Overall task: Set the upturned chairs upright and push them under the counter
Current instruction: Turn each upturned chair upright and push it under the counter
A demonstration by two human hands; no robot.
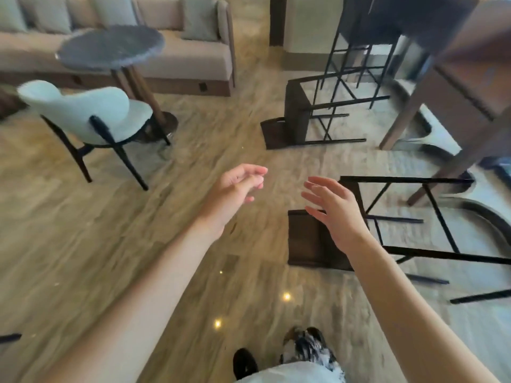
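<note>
Two dark bar chairs with black metal legs lie tipped over on the pale wood floor. The nearer chair (312,241) lies at the right, its legs pointing right. The farther chair (296,117) lies beyond it, near the counter (470,87) at the upper right. A third bar chair (359,31) stands upright under the counter. My right hand (331,205) hovers over the nearer chair's dark seat, fingers spread, holding nothing. To its left, my left hand (237,189) is held out above bare floor, fingers loosely curled and empty.
A light-blue armchair (83,111) stands at the left beside a round dark table (110,48). A beige sofa (179,51) runs along the back. A black curved object (486,214) lies at the right under the counter. My feet (290,352) show at the bottom.
</note>
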